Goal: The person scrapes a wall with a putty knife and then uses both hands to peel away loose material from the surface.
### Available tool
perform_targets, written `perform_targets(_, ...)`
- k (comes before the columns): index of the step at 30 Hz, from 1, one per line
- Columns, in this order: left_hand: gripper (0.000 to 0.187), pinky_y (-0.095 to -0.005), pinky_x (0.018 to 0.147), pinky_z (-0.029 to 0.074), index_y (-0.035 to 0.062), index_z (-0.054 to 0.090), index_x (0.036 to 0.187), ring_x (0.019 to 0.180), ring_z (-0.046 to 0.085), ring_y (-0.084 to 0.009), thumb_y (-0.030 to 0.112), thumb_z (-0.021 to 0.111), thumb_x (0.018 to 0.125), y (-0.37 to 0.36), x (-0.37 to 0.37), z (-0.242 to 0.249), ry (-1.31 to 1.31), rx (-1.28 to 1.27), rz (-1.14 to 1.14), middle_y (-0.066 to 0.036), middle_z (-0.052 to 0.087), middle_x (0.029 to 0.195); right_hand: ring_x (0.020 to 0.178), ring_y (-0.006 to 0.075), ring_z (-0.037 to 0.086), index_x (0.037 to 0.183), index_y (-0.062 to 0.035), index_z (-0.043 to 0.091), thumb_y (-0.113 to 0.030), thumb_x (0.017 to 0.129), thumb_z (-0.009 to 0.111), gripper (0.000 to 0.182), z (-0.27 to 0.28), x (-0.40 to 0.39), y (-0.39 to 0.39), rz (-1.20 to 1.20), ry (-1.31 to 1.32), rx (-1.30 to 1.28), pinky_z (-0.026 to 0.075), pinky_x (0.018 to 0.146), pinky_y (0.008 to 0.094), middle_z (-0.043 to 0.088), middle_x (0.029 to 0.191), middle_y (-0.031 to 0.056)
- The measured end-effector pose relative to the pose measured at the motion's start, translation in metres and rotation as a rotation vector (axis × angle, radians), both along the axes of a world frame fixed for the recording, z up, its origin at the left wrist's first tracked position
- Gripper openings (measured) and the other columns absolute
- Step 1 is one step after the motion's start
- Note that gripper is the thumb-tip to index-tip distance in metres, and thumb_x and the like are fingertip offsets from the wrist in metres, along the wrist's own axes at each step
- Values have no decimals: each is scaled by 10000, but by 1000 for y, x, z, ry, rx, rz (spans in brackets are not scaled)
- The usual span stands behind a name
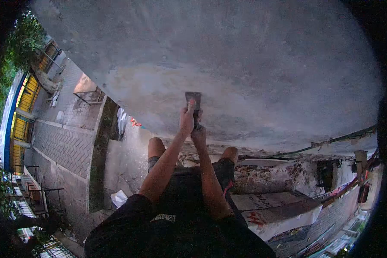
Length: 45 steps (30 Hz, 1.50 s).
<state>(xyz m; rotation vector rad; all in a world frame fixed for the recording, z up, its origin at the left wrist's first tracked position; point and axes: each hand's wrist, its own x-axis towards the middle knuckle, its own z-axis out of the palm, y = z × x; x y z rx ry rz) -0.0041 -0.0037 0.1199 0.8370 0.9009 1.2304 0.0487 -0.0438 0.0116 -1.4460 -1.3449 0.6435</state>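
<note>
A dark flat tool (193, 95), like a scraper or sanding block, lies with its wide end against a grey plastered surface (253, 64). My left hand (187, 118) is closed on the upper part of the tool, its thumb stretched along it. Just below, my right hand (198, 133) grips the tool's lower end. Around the tool the plaster shows a paler, yellowish patch (146, 81). The fine detail of the fingers is dim.
Below the surface, a printed board or box (279, 206) sits at the right. A dark ledge (99, 163) runs along the left, beside brick paving (62, 142). White crumpled paper (119, 198) lies near my left arm. Yellow railings (23, 107) and a tree (28, 38) stand far left.
</note>
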Motion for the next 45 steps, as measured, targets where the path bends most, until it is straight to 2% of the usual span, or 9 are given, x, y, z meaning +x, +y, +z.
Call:
perform_targets(16,442,-237,393,289,67,447,539,405,370,-79,432,440,789,9,-5,-5,-73,83,-125,6,424,490,561,151,510,723,-13,527,-302,684,550,293,-2,3,8,-24,28,-230,386,511,330,545,582,69)
perform_targets(19,441,-236,400,302,63,456,547,416,372,-75,435,448,784,8,-4,-21,-80,-22,-119,10,425,503,523,245,495,669,-5,507,-159,696,506,156,4,-11,1,-71,61,-78,369,484,346,511,585,170)
perform_targets(22,431,-233,416,314,66,463,550,428,368,-71,431,460,779,5,-6,-16,-14,-17,-102,14,419,510,559,319,484,709,-11,502,-154,680,510,147,24,-12,-6,-64,366,-341,373,500,367,522,621,167)
perform_targets(28,425,-224,435,304,60,462,563,438,351,-67,423,453,784,9,-3,-22,59,-11,-18,22,396,498,587,293,506,725,-8,516,-180,681,521,177,0,-6,0,33,55,-169,387,536,365,523,640,162)
perform_targets(34,446,-228,426,284,75,410,526,436,346,-63,436,438,787,5,-3,-12,162,-113,-25,21,381,477,583,331,480,686,5,506,-216,664,541,225,11,-11,-1,11,432,-303,367,528,393,506,613,168)
perform_targets(37,426,-227,427,287,73,411,556,438,354,-67,429,444,788,9,-6,6,40,9,-90,20,389,490,551,284,499,664,19,504,-231,667,543,253,-11,-9,8,-14,300,-129,365,522,379,519,594,179)
perform_targets(40,401,-223,428,293,67,436,600,435,367,-75,419,440,793,13,-4,-21,-25,9,-57,16,412,506,482,125,457,603,6,511,-276,697,521,297,-29,-7,14,-65,349,-505,361,452,304,491,503,48)
perform_targets(43,382,-220,427,300,58,469,644,435,382,-79,405,434,800,15,-7,-30,91,12,-61,11,432,519,482,131,463,618,-1,510,-301,689,520,308,-12,-19,8,-69,273,-146,363,455,310,486,500,50)
perform_targets(45,380,-221,424,305,50,485,666,435,390,-83,400,429,803,14,-7,-8,46,36,-122,6,440,522,578,260,489,690,0,511,-293,694,515,293,18,-9,8,-44,264,-284,366,516,378,512,627,151)
